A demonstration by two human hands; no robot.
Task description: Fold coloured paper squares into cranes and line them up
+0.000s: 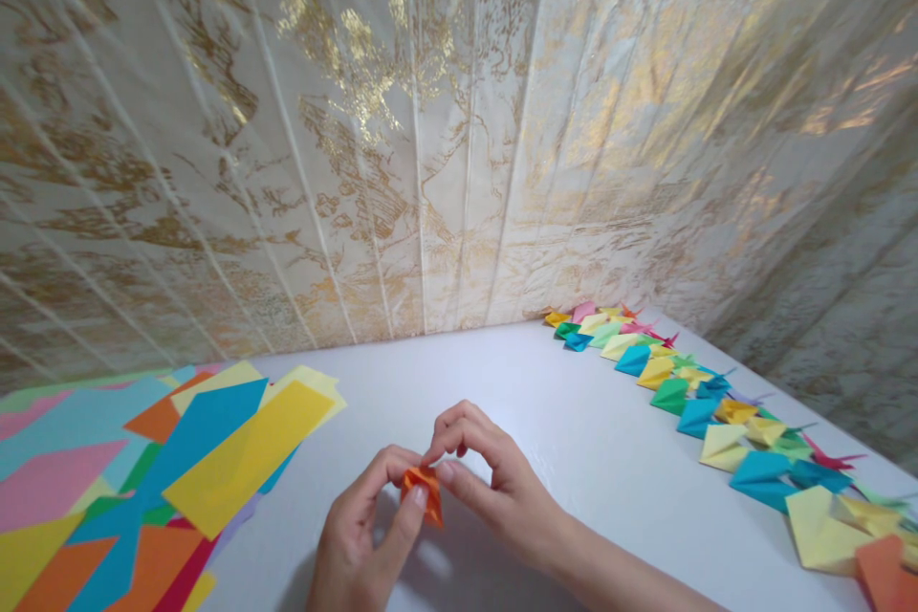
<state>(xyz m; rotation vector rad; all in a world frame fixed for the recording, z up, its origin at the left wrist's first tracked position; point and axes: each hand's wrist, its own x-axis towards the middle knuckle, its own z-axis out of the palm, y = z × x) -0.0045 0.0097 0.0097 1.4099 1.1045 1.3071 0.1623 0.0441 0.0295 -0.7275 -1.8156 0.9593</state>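
Delicately, left fingers [403, 526] pinch folded orange paper [434, 503].

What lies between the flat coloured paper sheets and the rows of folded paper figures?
The head view shows white tabletop, the left hand holding an orange folded paper, and the right hand at its edge.

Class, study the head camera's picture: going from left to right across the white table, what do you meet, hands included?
Spread of coloured paper sheets → left hand → orange folded paper → right hand → rows of folded paper pieces.
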